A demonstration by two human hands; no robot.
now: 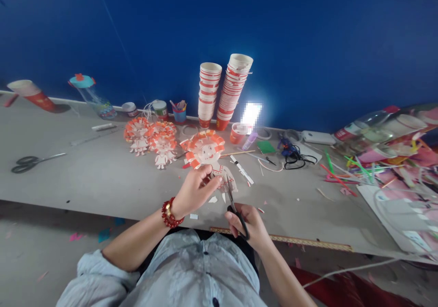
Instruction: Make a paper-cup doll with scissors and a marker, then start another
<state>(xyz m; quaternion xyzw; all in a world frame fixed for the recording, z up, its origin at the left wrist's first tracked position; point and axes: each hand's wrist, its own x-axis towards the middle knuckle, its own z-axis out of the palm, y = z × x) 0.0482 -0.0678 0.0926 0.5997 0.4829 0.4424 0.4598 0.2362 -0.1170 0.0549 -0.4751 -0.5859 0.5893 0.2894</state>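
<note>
My left hand (196, 188) is closed on a paper doll (207, 149) that has a fringe of curled orange and white strips round its drawn face. The doll's pale body, marked with red dots and lines, spreads out beside my fingers. In my right hand (251, 225) is a pair of scissors (234, 202) with black handles. Its blades point away from me and lie at the lower part of the doll's body. Small white paper scraps (212, 200) are on the table just below. Several similar smaller paper dolls (162, 147) stand to the left.
Two tall stacks of paper cups (209, 92) rise against the blue wall. A second pair of scissors (34, 161) lies far left. A marker (242, 169), a purple tube (249, 141) and a black cable (294, 154) lie right of the doll. Bottles and colourful scraps (379, 170) crowd the far right.
</note>
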